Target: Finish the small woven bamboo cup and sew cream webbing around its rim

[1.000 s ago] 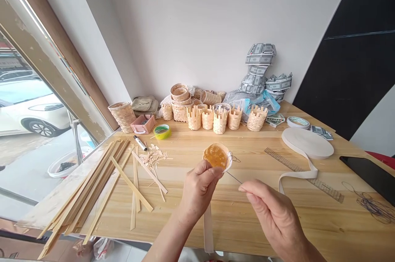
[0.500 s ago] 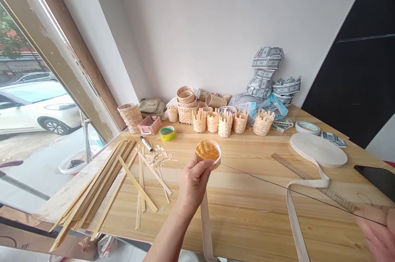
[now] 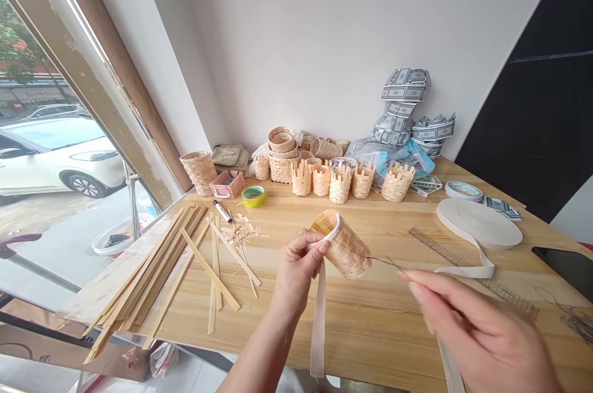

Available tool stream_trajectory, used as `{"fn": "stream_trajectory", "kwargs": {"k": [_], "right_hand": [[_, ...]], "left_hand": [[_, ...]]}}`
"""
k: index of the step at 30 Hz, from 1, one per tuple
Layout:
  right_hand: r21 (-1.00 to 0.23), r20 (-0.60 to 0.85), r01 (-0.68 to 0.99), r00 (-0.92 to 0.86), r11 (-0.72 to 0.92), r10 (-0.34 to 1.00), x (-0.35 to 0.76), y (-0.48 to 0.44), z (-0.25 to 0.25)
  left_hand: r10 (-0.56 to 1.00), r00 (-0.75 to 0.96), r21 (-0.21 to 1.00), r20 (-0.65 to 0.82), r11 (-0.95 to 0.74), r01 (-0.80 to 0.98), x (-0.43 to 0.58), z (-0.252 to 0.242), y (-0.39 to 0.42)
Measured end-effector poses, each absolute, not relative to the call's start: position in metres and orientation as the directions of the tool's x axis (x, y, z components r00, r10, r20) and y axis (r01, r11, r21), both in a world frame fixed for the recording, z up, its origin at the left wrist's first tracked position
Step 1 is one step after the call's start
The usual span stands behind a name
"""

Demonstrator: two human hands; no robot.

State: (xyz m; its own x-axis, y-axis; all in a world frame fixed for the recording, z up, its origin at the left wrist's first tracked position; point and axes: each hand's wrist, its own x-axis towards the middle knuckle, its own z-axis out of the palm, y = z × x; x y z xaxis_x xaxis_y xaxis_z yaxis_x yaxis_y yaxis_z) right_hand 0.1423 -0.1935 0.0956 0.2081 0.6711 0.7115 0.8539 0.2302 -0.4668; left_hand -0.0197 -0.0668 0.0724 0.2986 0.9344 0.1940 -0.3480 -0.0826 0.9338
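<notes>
Our left hand has a clamped grip on a light, stiff but fragile woven bamboo basket, tilted in the air above the wooden surface. Its soft white tape rim offers the safest hold. Our blurred right hand seems pinched together on a dark thread running from the basket. We can read no writing.

no readable text; ruler marks, tape roll print probably too small
</notes>
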Motion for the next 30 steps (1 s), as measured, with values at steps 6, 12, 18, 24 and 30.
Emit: {"fn": "stream_trajectory", "kwargs": {"k": [6,12,18,24,30], "right_hand": [[-0.356,0.724,0.871,0.029,0.338,0.689,0.101,-0.163,0.110],[-0.313,0.746,0.878,-0.008,0.361,0.666,0.103,-0.166,0.107],[-0.333,0.736,0.878,0.014,0.344,0.676,0.104,-0.169,0.107],[-0.331,0.722,0.888,0.021,0.319,0.691,0.105,-0.169,0.107],[-0.381,0.702,0.874,0.061,0.301,0.709,0.105,-0.171,0.105]], "left_hand": [[0.917,0.379,0.913,0.125,0.043,-0.406,-0.015,0.079,-0.081],[0.897,0.411,0.916,0.161,0.020,-0.402,-0.015,0.080,-0.085],[0.894,0.410,0.921,0.181,-0.007,-0.390,-0.013,0.081,-0.086],[0.895,0.406,0.930,0.183,-0.024,-0.366,-0.014,0.081,-0.087],[0.902,0.382,0.944,0.199,-0.072,-0.322,-0.014,0.078,-0.085]]}}
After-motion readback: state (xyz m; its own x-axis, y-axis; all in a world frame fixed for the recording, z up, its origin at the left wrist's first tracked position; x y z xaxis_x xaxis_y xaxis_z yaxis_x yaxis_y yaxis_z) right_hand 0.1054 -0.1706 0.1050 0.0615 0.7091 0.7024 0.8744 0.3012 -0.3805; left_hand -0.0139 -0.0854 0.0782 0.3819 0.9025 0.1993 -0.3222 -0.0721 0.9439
